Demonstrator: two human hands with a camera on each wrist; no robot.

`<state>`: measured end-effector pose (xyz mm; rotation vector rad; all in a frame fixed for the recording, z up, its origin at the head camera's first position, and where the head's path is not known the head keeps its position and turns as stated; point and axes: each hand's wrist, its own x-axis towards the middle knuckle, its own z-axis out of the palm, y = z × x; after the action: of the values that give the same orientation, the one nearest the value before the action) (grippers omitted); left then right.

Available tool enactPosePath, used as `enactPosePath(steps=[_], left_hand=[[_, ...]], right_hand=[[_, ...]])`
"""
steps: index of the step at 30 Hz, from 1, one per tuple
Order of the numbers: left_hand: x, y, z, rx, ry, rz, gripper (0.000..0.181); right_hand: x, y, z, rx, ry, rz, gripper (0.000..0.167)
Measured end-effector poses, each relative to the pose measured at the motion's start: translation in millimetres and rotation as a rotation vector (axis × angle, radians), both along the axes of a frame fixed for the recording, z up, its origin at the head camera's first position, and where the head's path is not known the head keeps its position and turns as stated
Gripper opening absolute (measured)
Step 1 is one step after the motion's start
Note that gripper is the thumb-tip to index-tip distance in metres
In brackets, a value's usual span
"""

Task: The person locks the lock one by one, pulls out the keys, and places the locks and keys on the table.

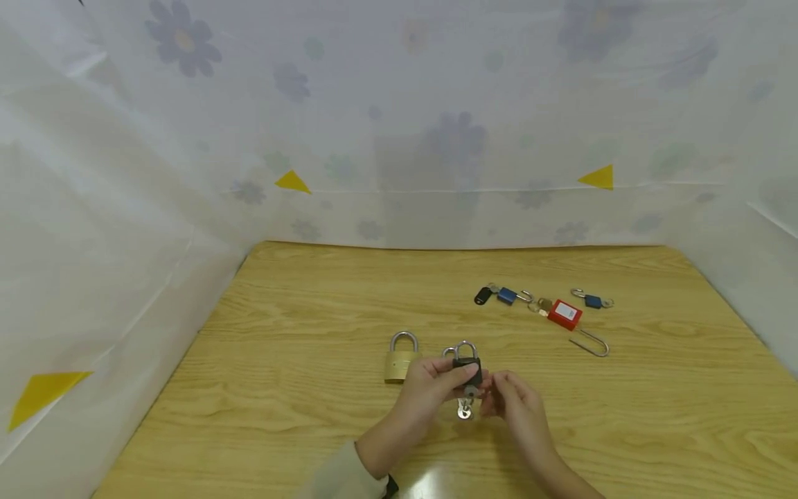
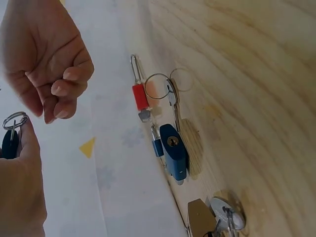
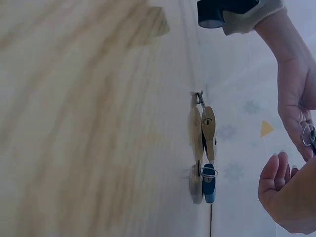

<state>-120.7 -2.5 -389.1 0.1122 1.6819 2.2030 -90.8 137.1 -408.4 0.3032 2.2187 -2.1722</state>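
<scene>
My left hand [image 1: 424,391] grips a small black padlock [image 1: 467,372], its shackle up, a round silver key head at its lower end and silver keys [image 1: 464,409] dangling below. In the left wrist view, my left hand [image 2: 22,182] is beside a wire ring [image 2: 15,120] on that dark lock. Close by on the right is my right hand [image 1: 517,409], its fingers loosely bent; the left wrist view shows nothing held in it. A brass padlock [image 1: 395,366] stands left of the hands. A blue padlock [image 2: 175,150] stands on the table, mostly hidden behind my left hand in the head view.
Farther back on the wooden table [image 1: 299,298] lie a red padlock [image 1: 564,314] with an open long shackle, a small blue padlock [image 1: 507,296] with a black tag [image 1: 483,296], and another small blue padlock [image 1: 593,301]. Patterned white sheeting [image 1: 424,104] surrounds the table.
</scene>
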Motion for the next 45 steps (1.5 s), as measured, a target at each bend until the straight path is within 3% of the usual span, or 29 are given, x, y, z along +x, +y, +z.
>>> enactPosePath(steps=[10, 21, 28, 34, 38, 45], left_hand=[[-4.4, -2.8, -1.0, 0.002, 0.006, 0.011, 0.026], [-4.6, -2.6, -4.9, 0.009, 0.023, 0.004, 0.029], [-1.9, -1.3, -5.6, 0.014, 0.017, -0.021, 0.031], [0.4, 1.5, -5.2, 0.02, 0.002, 0.006, 0.031], [1.8, 4.0, -3.4, 0.024, -0.003, 0.026, 0.031], [1.2, 6.5, -0.2, 0.07, -0.031, 0.056, 0.031]], right_hand=[[17.7, -9.1, -12.7, -0.045, 0.242, 0.121, 0.038], [15.8, -12.5, -10.8, -0.107, 0.213, 0.148, 0.031], [15.5, -9.4, -12.5, -0.13, 0.349, 0.197, 0.019], [15.7, -10.2, -11.6, -0.1, 0.385, 0.176, 0.02], [15.2, -11.4, -12.4, -0.154, 0.436, 0.165, 0.015], [15.8, -12.1, -16.4, -0.212, 0.562, 0.195, 0.019]])
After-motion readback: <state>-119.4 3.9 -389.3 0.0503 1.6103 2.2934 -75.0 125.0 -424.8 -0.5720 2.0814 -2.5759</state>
